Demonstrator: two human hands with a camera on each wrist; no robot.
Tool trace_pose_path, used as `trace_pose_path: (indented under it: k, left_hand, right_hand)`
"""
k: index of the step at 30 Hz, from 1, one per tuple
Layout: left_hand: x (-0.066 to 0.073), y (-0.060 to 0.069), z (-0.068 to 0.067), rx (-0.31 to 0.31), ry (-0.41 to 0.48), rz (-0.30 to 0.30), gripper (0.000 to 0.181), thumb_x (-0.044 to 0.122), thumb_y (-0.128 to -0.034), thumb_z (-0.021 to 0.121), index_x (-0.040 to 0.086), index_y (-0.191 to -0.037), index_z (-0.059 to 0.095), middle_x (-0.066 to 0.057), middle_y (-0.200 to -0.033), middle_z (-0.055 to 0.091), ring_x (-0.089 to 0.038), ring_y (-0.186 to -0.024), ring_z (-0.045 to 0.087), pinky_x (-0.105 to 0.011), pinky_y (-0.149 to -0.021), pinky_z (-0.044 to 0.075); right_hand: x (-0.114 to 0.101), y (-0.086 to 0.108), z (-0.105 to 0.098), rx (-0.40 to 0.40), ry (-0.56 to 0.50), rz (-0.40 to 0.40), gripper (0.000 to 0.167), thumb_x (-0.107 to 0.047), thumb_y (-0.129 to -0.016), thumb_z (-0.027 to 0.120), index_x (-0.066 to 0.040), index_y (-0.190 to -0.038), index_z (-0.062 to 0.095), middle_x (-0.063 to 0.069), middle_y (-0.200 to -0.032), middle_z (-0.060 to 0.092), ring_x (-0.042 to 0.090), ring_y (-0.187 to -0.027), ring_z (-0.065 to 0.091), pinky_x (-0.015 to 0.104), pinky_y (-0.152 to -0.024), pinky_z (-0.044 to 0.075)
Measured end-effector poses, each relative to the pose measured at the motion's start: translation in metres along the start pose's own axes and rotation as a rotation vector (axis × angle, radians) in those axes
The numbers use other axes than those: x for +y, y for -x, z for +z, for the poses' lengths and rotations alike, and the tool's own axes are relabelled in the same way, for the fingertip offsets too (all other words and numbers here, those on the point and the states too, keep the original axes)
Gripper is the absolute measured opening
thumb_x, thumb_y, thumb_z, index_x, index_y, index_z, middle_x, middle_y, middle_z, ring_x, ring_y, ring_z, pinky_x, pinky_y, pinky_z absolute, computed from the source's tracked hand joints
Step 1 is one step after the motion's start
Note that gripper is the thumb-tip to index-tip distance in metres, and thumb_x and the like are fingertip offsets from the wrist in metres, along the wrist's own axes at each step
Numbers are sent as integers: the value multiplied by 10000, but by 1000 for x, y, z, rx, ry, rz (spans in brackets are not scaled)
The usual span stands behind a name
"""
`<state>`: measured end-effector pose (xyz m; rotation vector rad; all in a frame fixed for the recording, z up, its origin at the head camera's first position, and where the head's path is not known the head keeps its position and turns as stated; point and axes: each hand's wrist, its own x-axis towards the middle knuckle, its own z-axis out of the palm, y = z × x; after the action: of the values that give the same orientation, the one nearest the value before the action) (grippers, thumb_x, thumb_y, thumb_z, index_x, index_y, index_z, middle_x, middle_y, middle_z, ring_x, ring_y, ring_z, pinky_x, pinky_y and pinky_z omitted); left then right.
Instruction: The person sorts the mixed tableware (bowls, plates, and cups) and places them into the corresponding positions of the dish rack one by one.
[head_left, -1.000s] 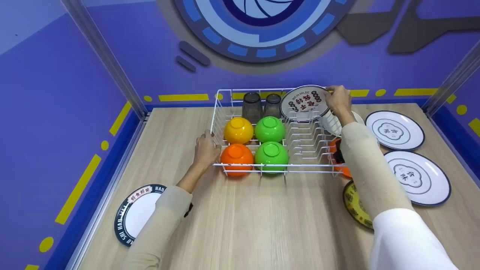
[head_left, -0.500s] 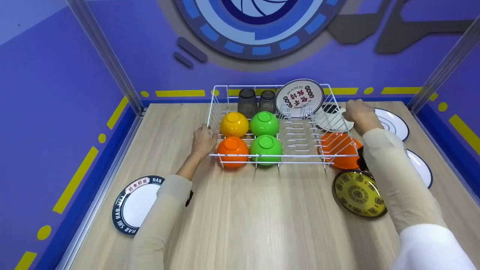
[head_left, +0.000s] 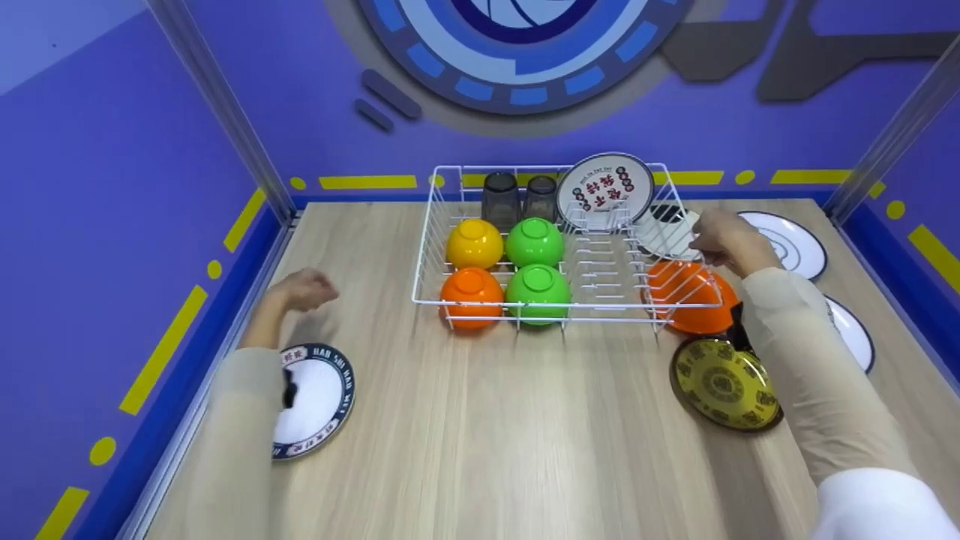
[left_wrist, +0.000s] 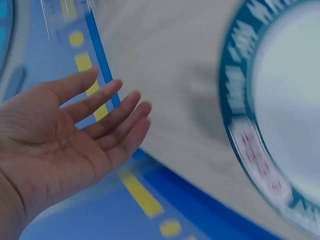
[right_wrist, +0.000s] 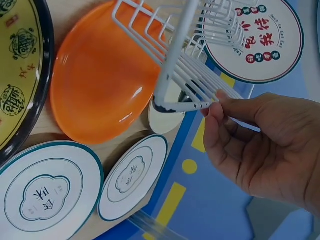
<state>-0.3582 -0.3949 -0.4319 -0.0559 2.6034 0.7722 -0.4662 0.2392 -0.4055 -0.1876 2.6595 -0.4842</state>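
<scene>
My left hand [head_left: 304,290] hovers over the table just beyond the dark-rimmed white plate [head_left: 343,379], fingers loosely spread and holding nothing, as the left wrist view shows. With thumb and forefinger my right hand [right_wrist: 265,145] pinches the top wire at the right side of the white dish rack [head_left: 607,306]. Inside the rack are a yellow bowl [head_left: 475,244], an orange bowl [head_left: 471,298] and two green bowls [head_left: 535,241], all upside down. Two dark glasses [head_left: 500,201] stand behind them. A white plate with red characters [head_left: 606,191] leans upright at the back.
Right of the rack lie an orange plate [head_left: 694,296], a yellow patterned plate [head_left: 726,384] and a cream plate [head_left: 667,234]. Two white blue-rimmed plates [head_left: 795,244] lie farther right, partly hidden by my right arm. Purple panels [head_left: 315,135] wall the table.
My left hand has let go of the rack's left side and swung left towards the dark-rimmed plate. My right hand has moved from the upright plate to the rack's right rim.
</scene>
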Motion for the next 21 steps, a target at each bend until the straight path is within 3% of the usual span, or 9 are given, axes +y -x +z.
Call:
trace_pose_path:
  k: [4, 8, 13, 17, 21]
  left_hand:
    - [-36, 33, -14, -94, 44, -212, 444, 175, -1034, 531, -139, -1340, 461, -294, -1230, 564, -376, -1124, 579, -495, -1023, 522]
    - [-68, 60, -19, -118, 138, -348, 429, 147, -1004, 593, -133, -1304, 468, -240, -1122, 611, -313, -1014, 631, -425, -946, 578]
    - [-105, 84, -13, -170, 370, -399, 319, 92, -989, 625, -127, -1215, 577, -126, -947, 702, -185, -814, 719, -313, -819, 622]
    - [-126, 95, -3, -179, 487, -373, 223, 104, -994, 635, -81, -1105, 694, -75, -856, 737, -140, -753, 747, -259, -763, 617]
    - [-139, 104, 4, -165, 570, -352, 210, 119, -1002, 634, -62, -1068, 717, -83, -845, 754, -161, -775, 770, -260, -754, 615]
  right_hand:
    - [9, 6, -5, -59, -133, 38, 452, -9, -1007, 535, 267, -1348, 426, -4, -575, 572, 51, -504, 553, 184, -514, 525]
    - [13, 10, -8, -75, -208, 76, 550, -12, -1010, 542, 266, -1425, 311, -26, -561, 588, 38, -509, 573, 193, -529, 546]
    - [12, 9, -9, -77, -245, 74, 567, -14, -1004, 555, 259, -1435, 306, -37, -549, 601, 27, -507, 581, 190, -532, 549]
    - [9, 6, -8, -84, -246, 59, 564, -34, -1009, 557, 253, -1433, 319, -46, -549, 595, 19, -508, 575, 185, -531, 546]
    - [5, 0, -7, -98, -257, 43, 571, -56, -1018, 550, 244, -1441, 312, -52, -554, 595, 20, -518, 570, 187, -534, 543]
